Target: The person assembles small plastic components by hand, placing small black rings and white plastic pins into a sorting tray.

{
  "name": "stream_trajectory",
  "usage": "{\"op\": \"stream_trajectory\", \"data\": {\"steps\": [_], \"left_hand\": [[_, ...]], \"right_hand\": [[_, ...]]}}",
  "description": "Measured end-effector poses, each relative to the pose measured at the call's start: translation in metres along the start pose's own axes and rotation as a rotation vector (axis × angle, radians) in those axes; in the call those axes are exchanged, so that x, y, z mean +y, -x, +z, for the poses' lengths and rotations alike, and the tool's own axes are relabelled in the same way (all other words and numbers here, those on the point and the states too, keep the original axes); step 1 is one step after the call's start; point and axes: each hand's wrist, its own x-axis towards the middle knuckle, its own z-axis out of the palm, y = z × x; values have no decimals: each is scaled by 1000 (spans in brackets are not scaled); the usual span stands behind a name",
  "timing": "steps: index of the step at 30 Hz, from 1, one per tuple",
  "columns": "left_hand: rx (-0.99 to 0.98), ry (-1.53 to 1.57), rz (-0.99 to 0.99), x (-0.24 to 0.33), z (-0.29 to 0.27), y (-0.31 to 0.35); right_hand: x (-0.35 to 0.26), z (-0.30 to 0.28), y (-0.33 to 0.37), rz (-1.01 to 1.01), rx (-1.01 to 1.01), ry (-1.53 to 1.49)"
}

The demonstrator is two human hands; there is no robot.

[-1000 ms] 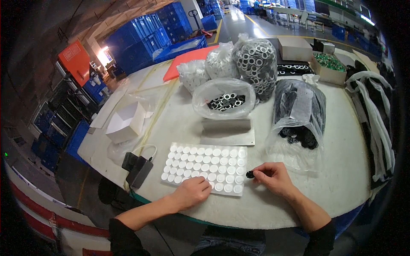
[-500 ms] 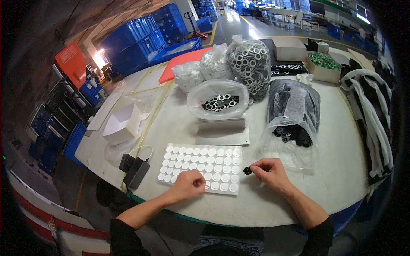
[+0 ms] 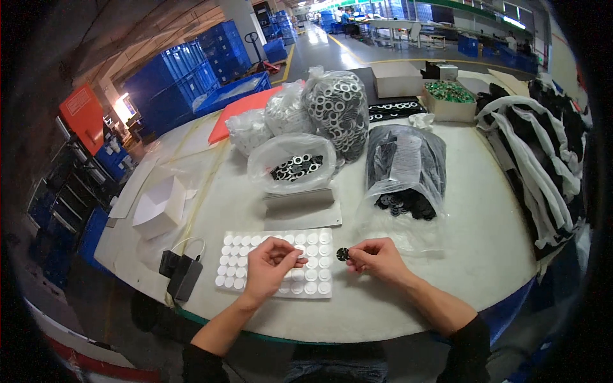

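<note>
Above a white sheet [image 3: 223,292] set with rows of round white stickers [image 3: 311,275], my left hand [image 3: 271,267] is closed in a pinch. Whether a sticker is between its fingertips cannot be made out against the white behind. Just right of the sheet, my right hand [image 3: 378,260] pinches a small black disc [image 3: 343,254] by its edge, its face turned toward my left hand. The two hands are close but apart. Behind the right hand, an open clear bag [image 3: 408,156] lies on its side, with black discs [image 3: 408,205] showing at its mouth.
Behind the sheet are a bent metal plate [image 3: 300,199], an open bag of black-and-white rings [image 3: 297,167] and a tall bag of rings [image 3: 336,112]. A black device with a cable [image 3: 185,277] and a white box [image 3: 158,207] stand left. Black-and-white material [image 3: 530,166] is heaped right.
My left hand has risen from the front edge of the sheet to above its middle, nearer the right hand. The right hand still holds the black disc. The whole view has shifted.
</note>
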Motion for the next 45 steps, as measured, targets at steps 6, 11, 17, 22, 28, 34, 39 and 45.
{"op": "stream_trajectory", "data": {"steps": [6,11,17,22,28,34,39,45], "left_hand": [[-127,12,-88,-12,32,-6],[-158,-89,-35,-27,42,-7],[-136,-53,-136,-32,50,-9],[-93,7,-136,-24,52,-7],[-79,218,-205,-18,53,-5],[-188,-116,-104,-24,50,-6],[-202,82,-178,-12,58,-17],[-182,143,-165,-25,59,-9]], "right_hand": [[3,-4,0,18,-38,-55],[5,-2,1,2,-49,-42],[5,1,3,-35,-83,26],[4,4,6,-121,-35,114],[-3,6,11,-152,-2,169],[-4,5,14,-291,-35,584],[2,1,11,-267,43,416],[1,6,14,-383,121,377]]}}
